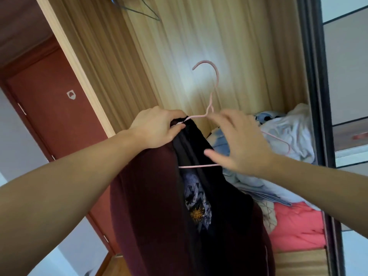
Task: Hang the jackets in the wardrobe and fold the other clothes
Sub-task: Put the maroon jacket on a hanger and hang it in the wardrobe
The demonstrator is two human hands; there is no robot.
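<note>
No writing was legible; the dark maroon jacket showed only a printed lining panel with a yellow sun-like motif, below the right hand. The jacket hung in front of the open light-wood wardrobe, its collar on the left shoulder of the thin pink wire hanger. The left hand gripped the collar and hanger arm together, fingers curled round both. The right hand was spread, fingers straight and apart, touching the hanger beside its neck; the hanger's hook rose above both hands. Behind and below the right hand, the wardrobe compartment held a heap of pale blue and white clothes over a coral-red fabric. A dark hanger hung above.
</note>
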